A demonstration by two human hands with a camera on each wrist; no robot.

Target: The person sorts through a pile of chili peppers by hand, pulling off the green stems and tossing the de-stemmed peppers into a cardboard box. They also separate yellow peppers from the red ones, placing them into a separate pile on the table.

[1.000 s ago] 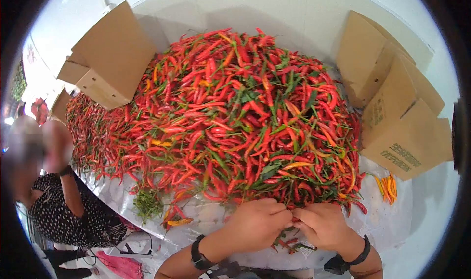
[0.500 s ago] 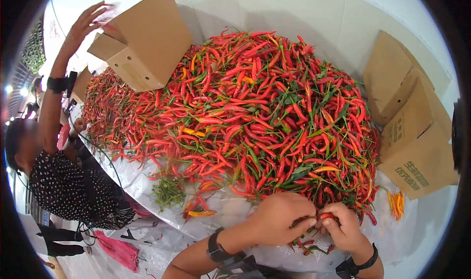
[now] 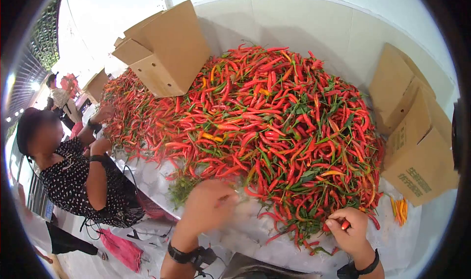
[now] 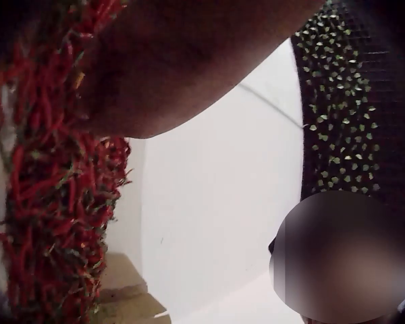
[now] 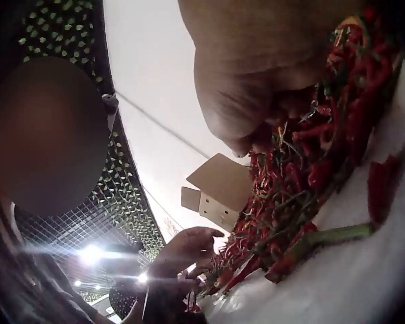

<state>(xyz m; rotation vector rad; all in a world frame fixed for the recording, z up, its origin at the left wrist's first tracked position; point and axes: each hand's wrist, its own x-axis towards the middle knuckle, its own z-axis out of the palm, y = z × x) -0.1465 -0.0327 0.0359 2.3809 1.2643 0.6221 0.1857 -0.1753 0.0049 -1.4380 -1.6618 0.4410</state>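
A large heap of red chili peppers [image 3: 294, 127], mixed with green stems and leaves, covers the table. My right hand [image 3: 349, 230] is at its front right edge and holds a red chili pepper [image 3: 346, 225], whose tip pokes out between thumb and fingers. Motion blurs my left hand [image 3: 208, 208], which is beside a small pile of green stems [image 3: 184, 190] at the front left; its fingers are too smeared to read. In the left wrist view, the back of the left hand [image 4: 169, 67] hides whatever its fingers touch.
Cardboard boxes stand at the back left [image 3: 169, 53] and at the right [image 3: 417, 151]. Several orange peppers [image 3: 400, 210] lie apart near the right box. Another person in a dotted top [image 3: 78, 181] is at the table's left side. White plastic sheeting [image 3: 240, 230] covers the table front.
My hands have come apart: the left swung left to the green stems, while the right stays at the heap with the chili pepper. The other person's raised arm has come down. The head view has shifted.
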